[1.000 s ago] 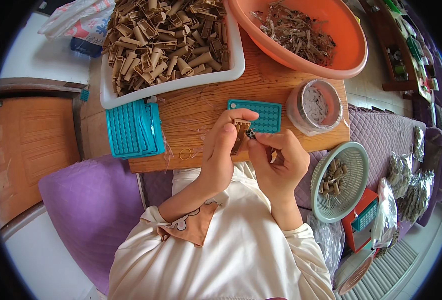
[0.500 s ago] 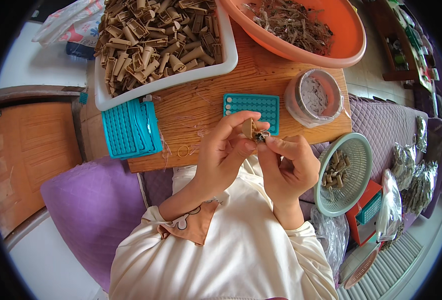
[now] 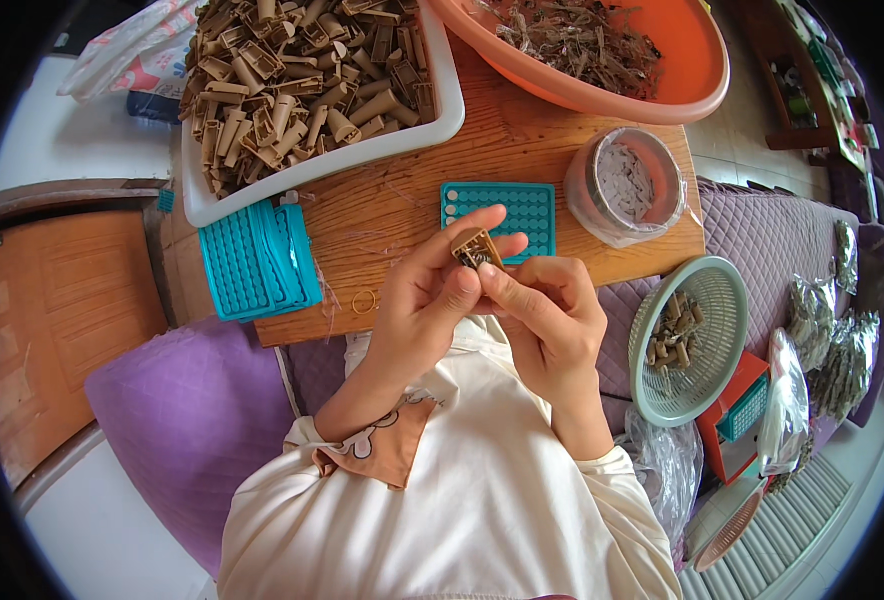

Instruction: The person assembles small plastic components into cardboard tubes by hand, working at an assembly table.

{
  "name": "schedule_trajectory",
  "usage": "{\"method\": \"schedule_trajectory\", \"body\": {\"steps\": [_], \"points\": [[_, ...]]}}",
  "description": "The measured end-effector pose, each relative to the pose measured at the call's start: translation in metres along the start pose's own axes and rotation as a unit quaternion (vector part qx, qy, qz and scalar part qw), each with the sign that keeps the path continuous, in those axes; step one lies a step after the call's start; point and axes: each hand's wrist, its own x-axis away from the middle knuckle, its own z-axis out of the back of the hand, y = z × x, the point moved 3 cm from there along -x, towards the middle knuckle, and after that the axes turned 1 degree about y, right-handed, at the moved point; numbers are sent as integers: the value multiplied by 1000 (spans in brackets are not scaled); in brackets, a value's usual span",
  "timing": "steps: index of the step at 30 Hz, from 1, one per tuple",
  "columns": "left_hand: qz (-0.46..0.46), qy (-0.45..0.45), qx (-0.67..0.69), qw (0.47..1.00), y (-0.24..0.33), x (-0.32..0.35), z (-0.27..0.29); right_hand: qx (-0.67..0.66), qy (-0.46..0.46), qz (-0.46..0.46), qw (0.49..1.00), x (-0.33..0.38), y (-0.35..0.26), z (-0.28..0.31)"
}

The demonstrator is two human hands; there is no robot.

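Head view: one view only, looking down over the counter (image 3: 522,130) and the person's lap.
Left hand (image 3: 427,300): fingers closed round a small tan clip piece (image 3: 477,248), pinched at its lower end.
Right hand (image 3: 547,310): fingers curled, fingertip pressing the piece's lower edge; both hands equally near.
Piece position: above both hands, just in front of the single teal tray (image 3: 507,212); long axis tilted up-left.
Counts: one white bin (image 3: 432,120) heaped with tan pieces, uncountable; one stack of teal trays (image 3: 257,262); one orange basin (image 3: 697,80); one round tub (image 3: 627,185); one green basket (image 3: 722,320).
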Motion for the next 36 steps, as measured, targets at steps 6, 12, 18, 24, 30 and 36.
{"method": "schedule_trajectory", "body": {"steps": [6,12,18,24,30,36], "points": [[39,-22,35,998,-5,-1,1,37,19,10,999,0,1,1],[35,-11,5,999,-5,-2,-4,34,46,26,998,3,7,-1],[-15,-10,-58,998,-10,-6,-2,40,-3,-22,999,-2,8,-1],[-31,-8,-115,993,-18,-8,7,28,-28,-72,997,-1,13,-4],[29,10,-64,998,-15,-6,5,3,52,-163,985,11,23,3],[-16,35,-37,999,-16,-3,2,7,67,-198,978,15,19,0]]}}
